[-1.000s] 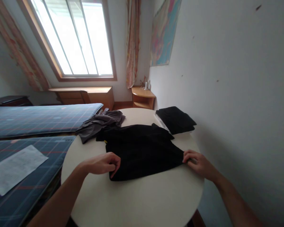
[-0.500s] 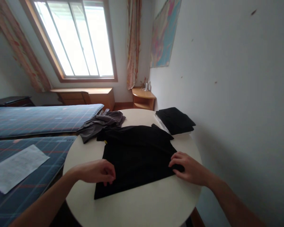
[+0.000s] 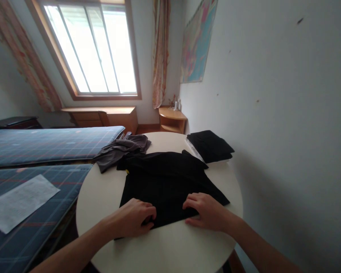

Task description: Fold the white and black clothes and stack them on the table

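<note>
A black T-shirt (image 3: 165, 185) lies spread on a round white table (image 3: 170, 250), its sleeves toward the far side and its hem nearest me. At the left part of the hem my left hand (image 3: 135, 217) is closed, its fingers curled on the cloth and covering some of the near left corner. My right hand (image 3: 206, 211) rests at the hem farther right, with bent fingers on the cloth and the thumb apart from them at the edge. The lower right corner of the shirt shows beyond this hand. A small yellow spot shows near the left sleeve.
A crumpled dark grey garment (image 3: 122, 148) lies at the table's far left. Folded black clothes (image 3: 211, 146) are stacked at the far right by the white wall (image 3: 287, 132). A plaid mattress (image 3: 71, 189) with a paper sheet (image 3: 22, 203) is to the left.
Both hands have moved inward along the hem, closer together: the left rightward, the right leftward and nearer me. The shirt's lower right corner is now uncovered.
</note>
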`<act>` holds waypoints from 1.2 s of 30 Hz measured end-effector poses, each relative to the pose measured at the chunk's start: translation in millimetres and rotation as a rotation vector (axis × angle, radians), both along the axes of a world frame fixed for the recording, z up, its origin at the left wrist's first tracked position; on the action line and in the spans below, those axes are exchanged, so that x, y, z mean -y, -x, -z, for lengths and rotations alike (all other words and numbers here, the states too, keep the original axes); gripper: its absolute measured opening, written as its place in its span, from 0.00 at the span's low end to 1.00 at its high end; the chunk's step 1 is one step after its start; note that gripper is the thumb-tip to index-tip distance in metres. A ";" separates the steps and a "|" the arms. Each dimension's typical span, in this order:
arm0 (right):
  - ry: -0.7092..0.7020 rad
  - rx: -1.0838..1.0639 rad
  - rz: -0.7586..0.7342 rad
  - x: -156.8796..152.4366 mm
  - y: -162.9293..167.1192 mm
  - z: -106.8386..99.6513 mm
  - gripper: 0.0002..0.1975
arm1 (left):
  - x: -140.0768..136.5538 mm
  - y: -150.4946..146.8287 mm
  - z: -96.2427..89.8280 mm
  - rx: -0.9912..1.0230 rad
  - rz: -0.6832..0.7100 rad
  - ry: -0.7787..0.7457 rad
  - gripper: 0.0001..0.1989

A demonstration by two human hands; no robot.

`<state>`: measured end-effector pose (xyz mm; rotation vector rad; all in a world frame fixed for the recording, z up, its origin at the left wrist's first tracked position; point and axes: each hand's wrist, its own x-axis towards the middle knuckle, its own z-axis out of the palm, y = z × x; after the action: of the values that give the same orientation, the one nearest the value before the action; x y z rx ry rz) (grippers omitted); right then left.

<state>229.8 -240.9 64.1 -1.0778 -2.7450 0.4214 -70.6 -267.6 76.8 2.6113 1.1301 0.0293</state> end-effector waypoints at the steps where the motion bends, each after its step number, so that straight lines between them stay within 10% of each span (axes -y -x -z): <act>1: -0.015 0.001 -0.007 0.1 4.6 1.8 0.14 | 0.1 -3.0 -0.9 -0.003 0.000 -0.002 0.05; 36: -0.110 -0.103 -0.123 -7.5 10.3 14.0 0.05 | -5.0 -14.3 7.3 -0.003 0.033 -0.078 0.05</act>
<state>219.5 -233.4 50.0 -0.8410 -2.7166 0.3283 -56.3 -262.6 69.5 2.6991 1.1078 0.0631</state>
